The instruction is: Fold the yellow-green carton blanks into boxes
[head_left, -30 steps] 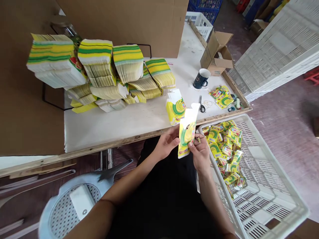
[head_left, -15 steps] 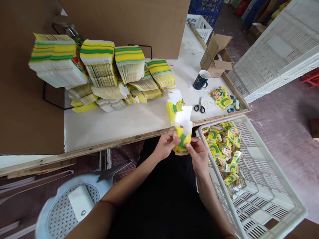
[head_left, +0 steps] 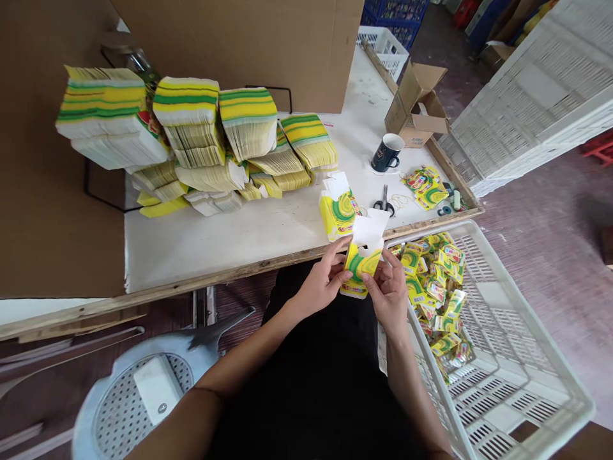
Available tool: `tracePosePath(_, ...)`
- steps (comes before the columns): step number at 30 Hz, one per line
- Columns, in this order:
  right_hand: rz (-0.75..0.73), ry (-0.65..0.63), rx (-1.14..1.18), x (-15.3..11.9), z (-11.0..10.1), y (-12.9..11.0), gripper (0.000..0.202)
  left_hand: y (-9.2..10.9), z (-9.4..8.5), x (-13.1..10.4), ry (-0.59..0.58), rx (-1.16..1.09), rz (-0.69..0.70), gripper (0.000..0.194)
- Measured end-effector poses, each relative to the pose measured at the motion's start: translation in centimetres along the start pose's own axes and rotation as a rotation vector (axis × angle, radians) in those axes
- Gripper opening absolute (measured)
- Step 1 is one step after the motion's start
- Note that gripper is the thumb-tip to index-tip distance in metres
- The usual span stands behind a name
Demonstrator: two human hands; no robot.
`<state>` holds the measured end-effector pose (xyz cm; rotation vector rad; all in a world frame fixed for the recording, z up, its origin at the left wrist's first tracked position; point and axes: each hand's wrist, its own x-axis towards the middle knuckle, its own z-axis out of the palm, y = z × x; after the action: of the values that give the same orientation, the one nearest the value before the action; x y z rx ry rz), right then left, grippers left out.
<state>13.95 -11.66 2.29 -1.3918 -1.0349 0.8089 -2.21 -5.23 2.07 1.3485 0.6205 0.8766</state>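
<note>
Between my two hands, just off the table's front edge, is a small yellow and green carton [head_left: 363, 262] with its white top flaps up. My left hand [head_left: 327, 279] grips its left side, thumb on the printed face. On the right side my right hand [head_left: 387, 287] holds it the same way, thumb on the front. Right behind it on the table stands a stack of similar yellow cartons [head_left: 336, 214] with white flaps up. Beside my right hand, a white plastic basket [head_left: 527, 326] contains many small yellow packs [head_left: 438, 287].
Banded stacks of flat yellow-green cartons [head_left: 249, 121] line the table's left. Scissors [head_left: 384, 203], a dark mug [head_left: 387, 153], loose packs [head_left: 425, 187] and an open cardboard box [head_left: 416, 112] sit at the right. A grey stool [head_left: 103, 383] stands below left.
The carton has moved slightly right and now shows its front face flat, flaps raised with a notch between. Both hands have shifted right with it, still gripping its sides.
</note>
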Motion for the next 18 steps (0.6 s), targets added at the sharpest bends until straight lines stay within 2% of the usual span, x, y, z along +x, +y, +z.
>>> tracePosePath(7,0.054,-0.132,0.084,-0.3,-1.0,-0.7,0.063,0.6,-1.1,0.1,-0.141,-0.042,-0.073,0.061)
tracePosePath(14,0.035,-0.151,-0.068,-0.1,-2.1,-1.9,0.029,0.6,-0.9,-0.5,-0.245,-0.085,-0.140,0.050)
tracePosePath(16,-0.002,-0.132,-0.115,0.1,-2.3,-2.2,0.022,0.9,-0.8,-0.5,-0.268,-0.120,-0.148,0.056)
tracePosePath(18,-0.075,-0.112,-0.170,0.2,-2.3,-2.3,0.021,1.1,-0.9,-0.5,-0.292,-0.157,-0.165,0.075)
